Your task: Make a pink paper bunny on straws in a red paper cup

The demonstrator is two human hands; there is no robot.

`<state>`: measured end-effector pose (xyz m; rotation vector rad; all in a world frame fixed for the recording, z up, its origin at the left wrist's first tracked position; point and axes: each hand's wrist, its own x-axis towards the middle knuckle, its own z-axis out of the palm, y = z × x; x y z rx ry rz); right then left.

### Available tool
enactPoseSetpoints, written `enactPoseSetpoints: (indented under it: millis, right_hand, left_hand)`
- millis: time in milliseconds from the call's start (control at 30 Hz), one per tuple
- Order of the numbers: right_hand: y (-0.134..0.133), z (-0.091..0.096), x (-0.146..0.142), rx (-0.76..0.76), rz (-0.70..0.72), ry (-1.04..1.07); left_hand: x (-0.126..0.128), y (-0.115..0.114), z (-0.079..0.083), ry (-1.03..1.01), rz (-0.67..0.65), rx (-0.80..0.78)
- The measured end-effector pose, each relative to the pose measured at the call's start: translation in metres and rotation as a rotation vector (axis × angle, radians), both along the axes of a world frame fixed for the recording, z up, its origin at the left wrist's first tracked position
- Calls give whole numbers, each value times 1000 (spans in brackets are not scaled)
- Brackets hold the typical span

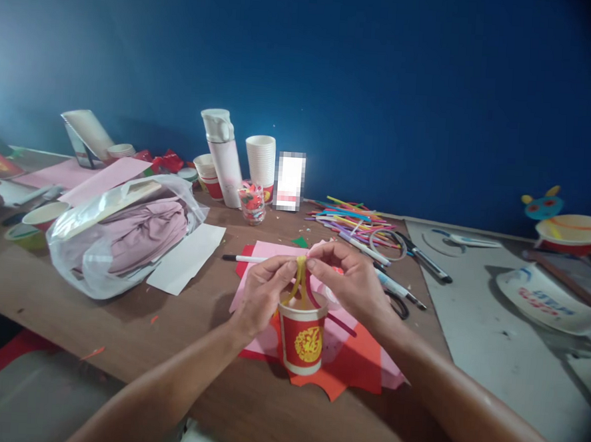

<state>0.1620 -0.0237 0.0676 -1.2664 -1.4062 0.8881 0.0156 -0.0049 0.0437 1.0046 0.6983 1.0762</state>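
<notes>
A red and white paper cup (302, 341) with a yellow round emblem stands upright in front of me. Yellow pipe cleaners (300, 281) rise from its mouth, their upper ends gathered between my hands. My left hand (266, 289) pinches the yellow pipe cleaner with thumb and forefinger. Beside it, a dark pink pipe cleaner (311, 292) runs from the fingertips of my right hand (355, 278) down past the cup's rim to the right. My right hand is closed in a pinch at its top. Under the cup lie pink paper (263, 342) and cut orange-red paper (349, 371).
Loose coloured pipe cleaners (350, 218), tape (391, 245), a utility knife (430, 262) and pens lie behind on the right. A plastic bag (124, 237) with cloth is at left. A bottle (223, 163), stacked cups (260, 165) and a bright blurred screen (289, 180) stand at the back.
</notes>
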Motion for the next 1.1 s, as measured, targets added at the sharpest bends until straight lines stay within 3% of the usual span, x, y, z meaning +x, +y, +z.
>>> enactPoseSetpoints:
  millis: [133, 233, 667, 900, 1100]
  right_hand:
    - [3, -3, 0, -109, 108, 264]
    - [3, -2, 1, -139, 103, 309]
    - [15, -4, 19, -172, 205, 164]
    - [18, -14, 19, -128, 188, 119]
    - [16, -11, 21, -122, 146, -5]
  left_hand:
    - [1, 0, 1, -18, -3, -23]
    - [0, 0, 3, -12, -21, -27]
    - [-1, 4, -2, -3, -54, -71]
    - [-2, 7, -3, 19, -61, -73]
    - [-4, 7, -1, 26, -63, -58]
